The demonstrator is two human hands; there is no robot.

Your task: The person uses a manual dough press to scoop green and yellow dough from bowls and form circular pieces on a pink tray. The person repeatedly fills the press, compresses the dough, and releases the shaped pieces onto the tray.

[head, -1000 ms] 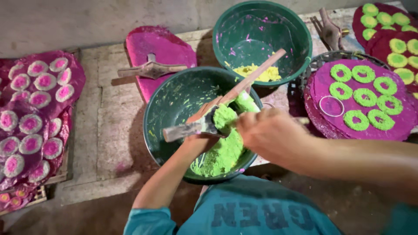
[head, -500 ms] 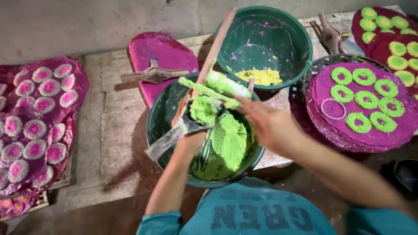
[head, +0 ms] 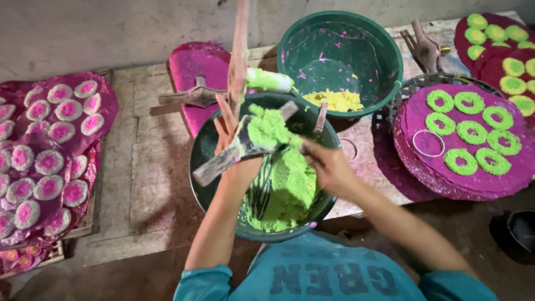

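My left hand (head: 237,147) grips a flat metal scraper (head: 223,159) heaped with bright green dough (head: 267,127), held over a dark green bowl (head: 202,167) that has more green dough (head: 287,189) inside. A long pink-stained wooden stick (head: 241,50) rises just behind that hand's fingers, with a green-coated piece (head: 270,81) beside it. My right hand (head: 329,164) is closed around a short wooden handle (head: 320,118) at the heap's right edge.
A second green basin (head: 384,39) holds yellow dough (head: 334,100). A purple round tray (head: 412,120) at right carries green rings and a metal ring (head: 428,143). Pink-and-white discs lie on a sheet (head: 106,106) at left. A pink board (head: 203,64) sits behind.
The scraper with its green heap has lifted higher over the bowl. The long stick has swung from slanted to nearly upright. My right hand has stayed at the heap's right side.
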